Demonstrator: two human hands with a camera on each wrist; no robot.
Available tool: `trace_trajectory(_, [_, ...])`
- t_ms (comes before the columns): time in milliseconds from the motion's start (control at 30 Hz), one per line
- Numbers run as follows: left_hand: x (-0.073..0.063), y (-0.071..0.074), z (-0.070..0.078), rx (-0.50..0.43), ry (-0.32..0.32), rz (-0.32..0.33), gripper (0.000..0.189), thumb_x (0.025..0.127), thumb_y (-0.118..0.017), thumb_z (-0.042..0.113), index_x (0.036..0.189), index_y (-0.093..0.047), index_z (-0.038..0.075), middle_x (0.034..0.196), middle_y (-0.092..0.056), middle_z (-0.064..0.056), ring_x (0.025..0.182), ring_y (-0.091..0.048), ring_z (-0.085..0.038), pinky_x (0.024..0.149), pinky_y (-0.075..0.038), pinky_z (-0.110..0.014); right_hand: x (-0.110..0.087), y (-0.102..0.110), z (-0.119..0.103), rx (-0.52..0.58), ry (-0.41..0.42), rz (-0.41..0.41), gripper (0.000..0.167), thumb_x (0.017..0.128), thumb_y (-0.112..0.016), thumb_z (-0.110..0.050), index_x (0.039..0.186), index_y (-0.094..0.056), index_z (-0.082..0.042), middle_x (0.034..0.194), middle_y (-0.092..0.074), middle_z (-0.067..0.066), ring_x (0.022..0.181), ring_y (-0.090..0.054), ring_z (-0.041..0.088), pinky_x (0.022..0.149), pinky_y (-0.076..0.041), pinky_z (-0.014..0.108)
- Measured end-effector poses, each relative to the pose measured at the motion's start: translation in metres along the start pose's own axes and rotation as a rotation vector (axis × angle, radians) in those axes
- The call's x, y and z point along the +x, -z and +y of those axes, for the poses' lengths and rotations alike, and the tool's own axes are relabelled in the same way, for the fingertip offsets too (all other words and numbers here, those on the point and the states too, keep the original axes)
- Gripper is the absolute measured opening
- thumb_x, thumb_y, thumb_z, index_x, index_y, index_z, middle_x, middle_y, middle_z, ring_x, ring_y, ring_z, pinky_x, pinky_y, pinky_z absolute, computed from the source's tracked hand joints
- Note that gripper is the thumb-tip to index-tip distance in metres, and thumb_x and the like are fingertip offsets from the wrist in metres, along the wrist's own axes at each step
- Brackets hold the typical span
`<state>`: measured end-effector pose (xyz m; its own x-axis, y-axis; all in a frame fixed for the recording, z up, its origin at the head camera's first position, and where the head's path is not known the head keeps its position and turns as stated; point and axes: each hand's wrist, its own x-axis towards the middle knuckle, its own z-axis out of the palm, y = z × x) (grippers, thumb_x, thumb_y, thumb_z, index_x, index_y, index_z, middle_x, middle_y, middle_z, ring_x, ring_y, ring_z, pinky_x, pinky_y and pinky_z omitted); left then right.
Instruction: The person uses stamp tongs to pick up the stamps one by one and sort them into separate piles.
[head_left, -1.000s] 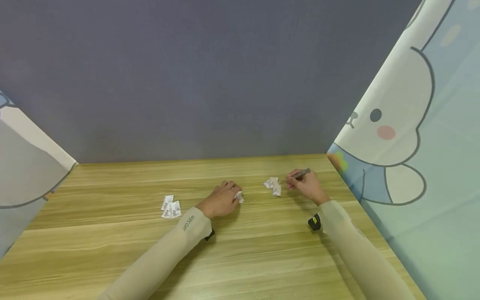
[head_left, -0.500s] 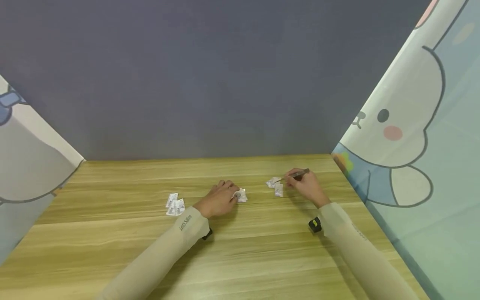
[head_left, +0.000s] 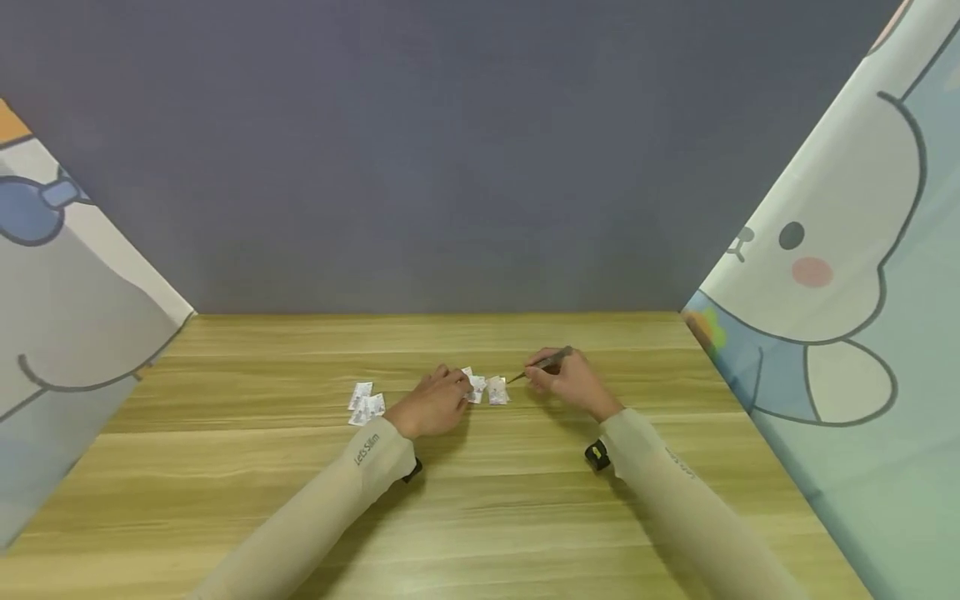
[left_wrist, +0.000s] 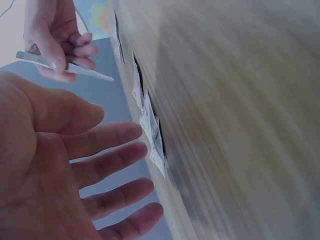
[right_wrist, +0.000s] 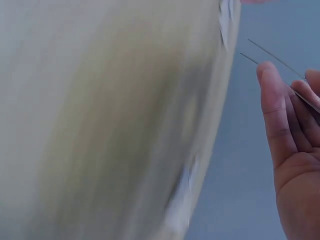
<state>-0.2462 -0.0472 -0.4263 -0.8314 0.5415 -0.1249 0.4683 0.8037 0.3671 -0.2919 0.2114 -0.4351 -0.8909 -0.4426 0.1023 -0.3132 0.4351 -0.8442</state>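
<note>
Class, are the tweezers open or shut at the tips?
Open: the tweezers show two tips, with a gap between, in the right wrist view.

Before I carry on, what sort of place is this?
Probably a small screened-off tabletop workspace, though its wider surroundings are out of view: a wood-grain table runs to a plain grey backdrop, with cartoon-printed coverings on both sides.

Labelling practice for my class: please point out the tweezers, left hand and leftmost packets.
Tweezers [head_left: 555,358]: head view, on the handle.
Left hand [head_left: 433,405]: head view, on the back of the hand.
Leftmost packets [head_left: 374,406]: head view, on the right-hand packet's face.
</note>
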Motion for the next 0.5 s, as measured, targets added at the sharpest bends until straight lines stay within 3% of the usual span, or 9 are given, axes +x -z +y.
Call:
trace_trajectory(100, [-0.002, 0.0, -0.002, 0.005, 0.005, -0.009, 0.028, 0.101, -0.045, 0.015, 0.121, -0.062, 0.006, 0.129, -0.051, -0.007, 0.115, -0.041, -0.024, 0.097, -0.036, -0.047, 0.011, -0.016, 0.01, -0.001, 0.015, 0.0, 0.018, 0.091, -0.065, -0.013, 0.1, -0.069, 0.003, 0.08, -0.069, 0.012, 0.067, -0.067, 0.024, 0.059, -0.055, 0.03])
trace_trajectory(267, [-0.004, -0.002, -0.003, 0.025, 0.015, -0.022, 0.026, 0.101, -0.046, 0.017, 0.118, -0.064, 0.009, 0.126, -0.053, -0.006, 0.117, -0.042, -0.026, 0.099, -0.035, -0.05, 0.022, -0.028, 0.007, -0.029, 0.005, -0.005, 0.019, 0.092, -0.064, -0.017, 0.101, -0.069, 0.0, 0.079, -0.069, 0.006, 0.066, -0.067, 0.017, 0.062, -0.055, 0.028])
trace_trajectory(500, [-0.004, -0.007, -0.004, 0.061, 0.007, -0.024, 0.028, 0.101, -0.045, 0.02, 0.122, -0.062, 0.013, 0.123, -0.052, -0.004, 0.117, -0.042, -0.024, 0.098, -0.035, -0.051, 0.029, -0.036, 0.001, -0.038, -0.026, -0.028, 0.019, 0.092, -0.064, -0.017, 0.102, -0.069, -0.001, 0.077, -0.069, 0.006, 0.064, -0.066, 0.019, 0.061, -0.054, 0.028])
